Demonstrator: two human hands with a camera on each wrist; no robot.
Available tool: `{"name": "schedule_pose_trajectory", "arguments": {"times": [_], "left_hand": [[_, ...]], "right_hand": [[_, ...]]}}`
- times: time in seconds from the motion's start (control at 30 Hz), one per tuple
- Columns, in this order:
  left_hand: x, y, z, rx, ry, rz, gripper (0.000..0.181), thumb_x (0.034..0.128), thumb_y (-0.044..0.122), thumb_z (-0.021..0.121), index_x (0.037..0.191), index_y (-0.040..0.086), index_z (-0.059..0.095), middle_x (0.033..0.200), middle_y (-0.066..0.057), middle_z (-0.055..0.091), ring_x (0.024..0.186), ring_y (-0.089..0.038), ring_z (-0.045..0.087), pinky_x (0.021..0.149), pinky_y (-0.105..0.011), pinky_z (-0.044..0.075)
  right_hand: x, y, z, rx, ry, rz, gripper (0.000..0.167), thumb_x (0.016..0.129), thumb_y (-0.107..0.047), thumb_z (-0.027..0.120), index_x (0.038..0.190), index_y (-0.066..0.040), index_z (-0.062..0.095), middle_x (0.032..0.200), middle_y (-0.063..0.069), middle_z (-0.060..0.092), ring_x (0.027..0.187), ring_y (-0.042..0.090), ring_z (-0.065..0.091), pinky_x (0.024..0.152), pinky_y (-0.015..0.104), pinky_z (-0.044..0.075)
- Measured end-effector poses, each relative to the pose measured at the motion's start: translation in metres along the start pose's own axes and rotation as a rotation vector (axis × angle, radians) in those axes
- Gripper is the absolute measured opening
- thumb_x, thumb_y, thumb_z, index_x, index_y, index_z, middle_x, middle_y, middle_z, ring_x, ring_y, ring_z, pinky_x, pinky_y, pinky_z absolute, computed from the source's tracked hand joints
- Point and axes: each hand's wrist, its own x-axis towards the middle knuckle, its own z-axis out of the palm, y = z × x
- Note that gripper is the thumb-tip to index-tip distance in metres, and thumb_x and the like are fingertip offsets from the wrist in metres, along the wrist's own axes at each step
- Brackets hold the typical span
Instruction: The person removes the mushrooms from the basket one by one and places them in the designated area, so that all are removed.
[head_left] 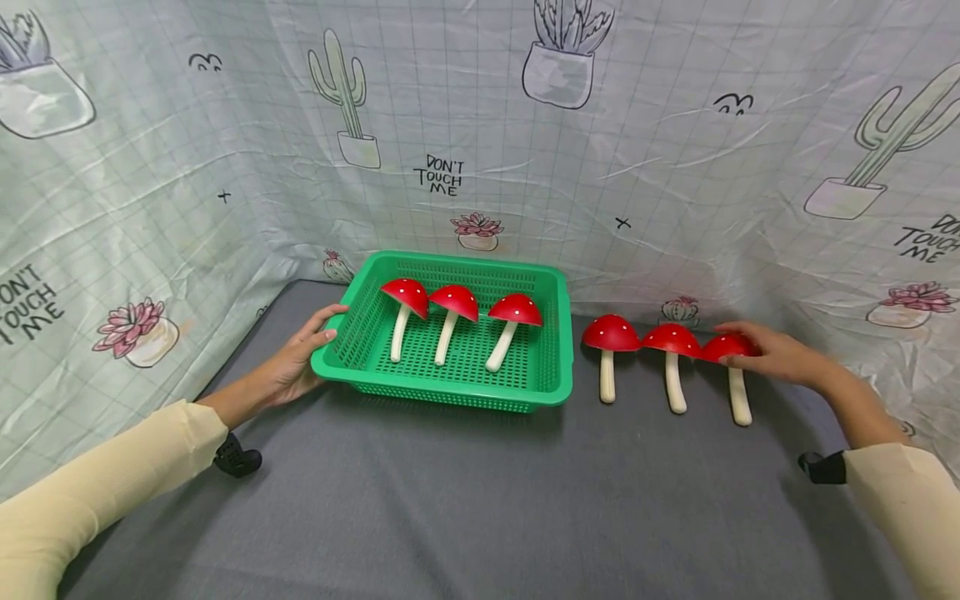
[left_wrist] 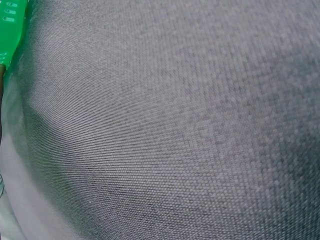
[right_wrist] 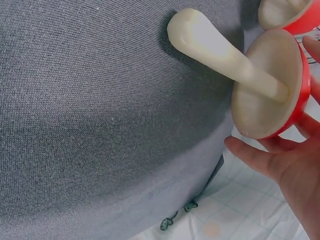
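My left hand [head_left: 298,358] grips the left rim of a green perforated plastic basket [head_left: 450,390], thumb on the rim. Inside it lie three toy mushrooms, among them one [head_left: 514,325] with a white-dotted red cap and cream stem. To the right, three similar mushrooms stand in a row, caps touching or nearly so. My right hand [head_left: 780,354] holds the cap of the rightmost mushroom [head_left: 740,398], fingers around the dome. In the right wrist view that mushroom's cream stem [right_wrist: 215,50] points away from the hand [right_wrist: 300,170], its end at the cloth. The left wrist view shows a basket corner [left_wrist: 11,30].
A dark grey cloth [head_left: 465,492] covers the table. Behind and at both sides hangs a pale curtain [head_left: 480,108] printed with cacti and lettering. The middle mushroom [head_left: 672,342] and the left mushroom [head_left: 611,335] of the row lie between basket and right hand.
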Motion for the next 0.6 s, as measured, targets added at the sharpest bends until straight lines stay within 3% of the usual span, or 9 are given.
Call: {"name": "schedule_pose_trajectory", "arguments": {"times": [0.13, 0.37, 0.6], "left_hand": [[0.000, 0.001, 0.001, -0.004, -0.001, -0.003, 0.043, 0.1117, 0.013, 0.036, 0.151, 0.030, 0.029, 0.140, -0.013, 0.040, 0.106, -0.022, 0.066, 0.083, -0.037, 0.061], [0.002, 0.001, 0.000, -0.001, 0.002, -0.001, 0.043, 0.1115, 0.014, 0.038, 0.150, 0.030, 0.029, 0.141, -0.012, 0.041, 0.107, -0.022, 0.066, 0.083, -0.037, 0.061], [0.002, -0.001, -0.003, -0.026, -0.031, 0.011, 0.044, 0.1114, 0.012, 0.037, 0.151, 0.029, 0.030, 0.141, -0.012, 0.041, 0.109, -0.024, 0.067, 0.085, -0.039, 0.061]], "right_hand": [[-0.002, 0.000, -0.002, 0.000, 0.008, 0.018, 0.061, 0.098, -0.030, 0.068, 0.142, 0.005, 0.045, 0.128, 0.029, 0.055, 0.109, 0.041, 0.055, 0.083, 0.049, 0.051], [-0.007, -0.003, -0.011, 0.026, -0.016, 0.060, 0.067, 0.100, -0.033, 0.065, 0.146, 0.006, 0.038, 0.143, 0.037, 0.042, 0.123, 0.058, 0.045, 0.095, 0.070, 0.046], [-0.008, -0.012, -0.024, 0.010, 0.020, 0.053, 0.061, 0.101, -0.027, 0.061, 0.147, 0.007, 0.038, 0.145, 0.038, 0.039, 0.123, 0.062, 0.044, 0.095, 0.073, 0.044]]}}
